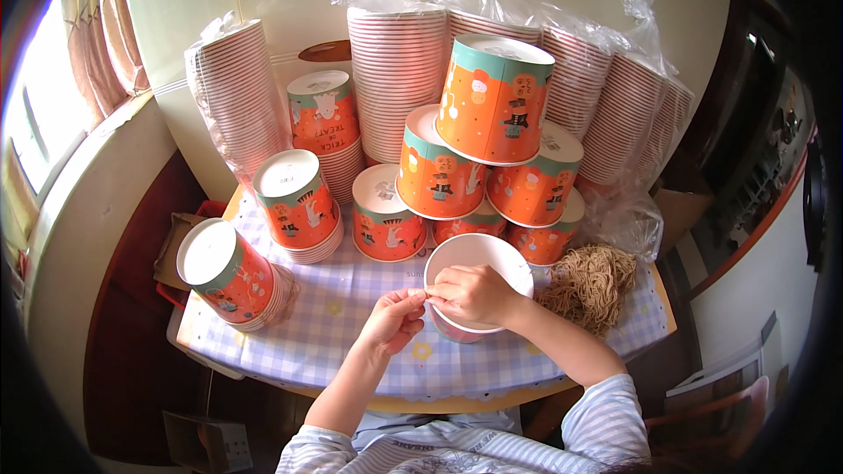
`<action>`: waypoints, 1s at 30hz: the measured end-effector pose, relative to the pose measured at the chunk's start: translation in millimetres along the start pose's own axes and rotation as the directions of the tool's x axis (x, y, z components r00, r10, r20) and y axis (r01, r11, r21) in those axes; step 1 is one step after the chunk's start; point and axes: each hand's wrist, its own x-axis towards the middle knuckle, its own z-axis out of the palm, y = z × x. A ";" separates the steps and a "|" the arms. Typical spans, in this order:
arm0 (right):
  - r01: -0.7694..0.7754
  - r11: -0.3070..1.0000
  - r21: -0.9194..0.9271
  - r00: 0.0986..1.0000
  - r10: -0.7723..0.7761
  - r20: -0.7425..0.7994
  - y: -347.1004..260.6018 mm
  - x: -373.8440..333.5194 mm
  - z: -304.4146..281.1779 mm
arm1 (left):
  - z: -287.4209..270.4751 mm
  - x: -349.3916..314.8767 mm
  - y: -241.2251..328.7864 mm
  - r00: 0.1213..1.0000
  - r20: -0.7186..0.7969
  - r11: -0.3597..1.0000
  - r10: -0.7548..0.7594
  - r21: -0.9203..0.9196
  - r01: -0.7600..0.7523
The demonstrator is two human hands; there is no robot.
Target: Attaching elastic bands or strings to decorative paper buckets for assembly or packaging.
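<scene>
An open paper bucket (471, 251), white inside, stands upright near the table's front edge. Over its near left rim, the fingertips of both hands meet in a pinch. My left hand (397, 319) is closed just outside the rim. My right hand (472, 291) reaches across the opening, its fingers bent and pressed together. Whatever lies between the fingertips is too small to make out. A loose tangle of brown string (597, 285) sits right of the bucket, beside my right forearm. The bucket's floor is partly hidden by my right hand.
Upside-down orange and green buckets form a pile (496, 101) behind the open one. More stand leftward, including a leaning stack (233, 274) at the table's left edge. Tall plastic-wrapped stacks (397, 79) line the back. A checked cloth (325, 333) covers the table.
</scene>
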 end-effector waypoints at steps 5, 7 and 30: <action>0.005 1.000 -0.004 1.000 -0.005 0.006 2.7 -0.8 2.6 | 0.6 0.0 -2.8 0.998 -0.024 0.996 0.063 0.058 -0.061; 0.002 1.000 -0.005 1.000 -0.002 0.008 2.4 -0.1 3.0 | 0.6 -0.2 -3.3 0.996 -0.041 0.995 0.078 0.073 -0.075; 0.009 1.000 -0.024 1.000 -0.008 0.021 3.0 3.4 1.8 | 3.9 -1.3 -3.3 0.985 -0.091 0.981 0.144 0.141 -0.130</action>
